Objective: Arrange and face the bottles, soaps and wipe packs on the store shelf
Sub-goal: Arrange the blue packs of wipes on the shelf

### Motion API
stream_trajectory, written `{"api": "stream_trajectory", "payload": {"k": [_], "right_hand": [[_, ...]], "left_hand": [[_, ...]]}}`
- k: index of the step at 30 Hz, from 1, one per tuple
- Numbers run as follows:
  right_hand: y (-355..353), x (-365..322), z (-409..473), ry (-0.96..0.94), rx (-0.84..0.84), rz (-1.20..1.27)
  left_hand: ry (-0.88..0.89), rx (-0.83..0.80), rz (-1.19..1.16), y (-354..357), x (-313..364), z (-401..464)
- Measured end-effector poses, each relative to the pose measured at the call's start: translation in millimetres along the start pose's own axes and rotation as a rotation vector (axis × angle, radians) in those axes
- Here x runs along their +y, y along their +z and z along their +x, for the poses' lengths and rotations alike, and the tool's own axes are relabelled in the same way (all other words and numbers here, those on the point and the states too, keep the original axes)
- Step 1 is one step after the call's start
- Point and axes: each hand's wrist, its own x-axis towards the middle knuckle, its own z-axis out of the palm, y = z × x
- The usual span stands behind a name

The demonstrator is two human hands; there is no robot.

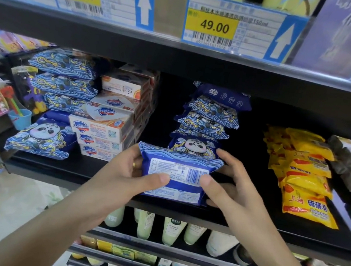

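Both hands hold one blue wipe pack (176,173) at the front edge of the middle shelf (291,233), its back side with the white label and barcode turned up toward the camera. The left hand (128,171) grips the pack's left end, thumb pressed on the label and fingers curled behind the crimped edge; a ring shows on one finger. The right hand (228,185) grips the right end, thumb on the barcode, index finger reaching along the upper right corner, the other fingers underneath. So each grip is clamped on the pack.

Just behind the pack rises a leaning stack of panda wipe packs (208,119), the lowest one showing a panda face and touching the held pack's top edge. To the left of that stack lies a dark open gap of bare shelf, then the stacked Safeguard soap boxes (103,127). Further left sit more panda wipe packs (63,76), piled flat, with one pack (41,134) leaning forward at the shelf lip. To the right of the centre stack is another open stretch of shelf, then a row of yellow soap bags (304,173) running back from the front edge.

Price tags (214,25) reading 16.80 and 49.00 hang on the shelf rail above. Pale green bottles (145,225) stand on the shelf below the hands.
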Motion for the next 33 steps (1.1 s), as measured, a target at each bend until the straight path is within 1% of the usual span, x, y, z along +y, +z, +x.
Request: {"api": "stream_trajectory", "payload": {"k": [5, 10, 12, 16, 18, 21, 26, 30, 33], "right_hand": [[0.4, -6.8, 2.4, 0.158, -0.015, 0.134], [1.3, -9.0, 5.8, 0.299, -0.069, 0.217], [1.7, -8.1, 8.1, 0.349, -0.116, 0.249], [3.9, -9.8, 9.5, 0.376, -0.217, 0.325], [6.5, -9.1, 9.0, 0.377, -0.225, 0.336], [9.5, -3.8, 8.7, 0.386, -0.190, 0.381], [9.4, -0.6, 7.2, 0.295, -0.123, 0.371], [7.4, 0.7, 5.1, 0.148, -0.067, 0.290], [6.9, -0.5, 0.9, 0.029, -0.062, 0.261]], "left_hand": [[0.104, -0.003, 0.028, -2.2, -8.3, 1.6], [0.217, 0.006, 0.023, -1.8, -14.0, 1.5], [0.243, 0.002, 0.033, -2.4, -14.4, 2.0], [0.287, -0.004, 0.063, -3.1, -13.5, 0.4], [0.305, -0.010, 0.087, -2.4, -12.2, -1.8], [0.323, -0.015, 0.129, -2.4, -13.1, -3.5], [0.314, -0.007, 0.235, -4.0, -16.9, -5.3], [0.225, -0.069, 0.234, -11.8, -17.2, -5.7], [0.211, -0.095, 0.233, -16.1, -17.1, -5.3]]}}
